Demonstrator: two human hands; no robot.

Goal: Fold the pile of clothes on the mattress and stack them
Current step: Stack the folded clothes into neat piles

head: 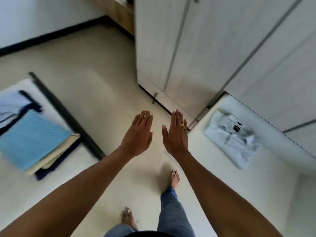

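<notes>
Pale floor [95, 69] fills the middle of the frame, with white wardrobe doors [196, 40] rising at upper right; the whole picture is smeared by motion, so fine detail is hard to read. At centre, a person's left hand [138, 134] and right hand [176, 132] are stretched forward over the floor, both flat and empty, fingers straight and together, a gold ring [183, 125] on the right. At far left, cut by the frame edge, a stack of folded clothes [34, 139] lies on a white mattress [22, 194], light blue on top, cream and dark layers beneath. At right, a single folded white shirt [232, 137] rests on another white surface [256, 194]. Bare feet and blue trousers show at bottom centre.
</notes>
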